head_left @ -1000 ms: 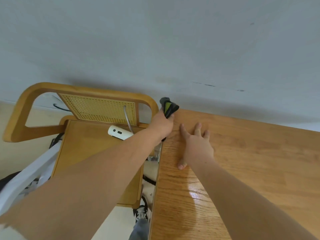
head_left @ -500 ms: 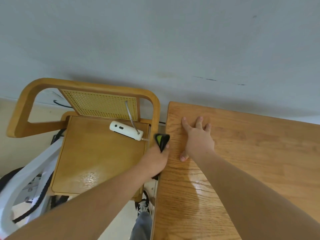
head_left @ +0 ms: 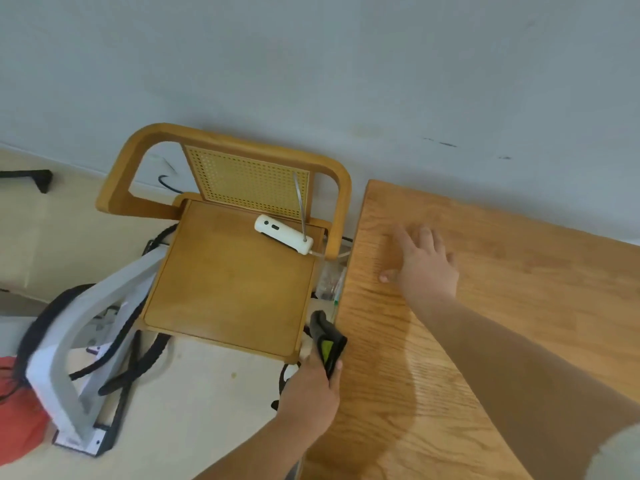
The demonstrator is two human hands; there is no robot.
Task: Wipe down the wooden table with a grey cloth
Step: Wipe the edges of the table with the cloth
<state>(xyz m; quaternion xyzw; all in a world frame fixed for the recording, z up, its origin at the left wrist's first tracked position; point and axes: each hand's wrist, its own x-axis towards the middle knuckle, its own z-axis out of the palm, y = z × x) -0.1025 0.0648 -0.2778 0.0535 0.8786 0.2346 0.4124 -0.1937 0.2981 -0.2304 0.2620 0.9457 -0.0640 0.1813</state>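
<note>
The wooden table (head_left: 502,306) fills the right half of the view, its left edge running down the middle. My left hand (head_left: 311,393) grips a dark grey cloth with a green patch (head_left: 327,344) against that left edge, near the front. My right hand (head_left: 424,265) lies flat on the tabletop near the far left corner, fingers spread. A faint wet sheen shows on the wood below my right forearm.
A wooden chair (head_left: 228,278) with a cane back stands just left of the table, a white device (head_left: 284,233) and cable on its seat. White frame parts (head_left: 69,344), black cords and a red object (head_left: 20,420) lie on the floor at left. A grey wall (head_left: 311,71) backs everything.
My left hand has slid the cloth along the table's left edge from the far corner toward me. My right hand stayed flat in place.
</note>
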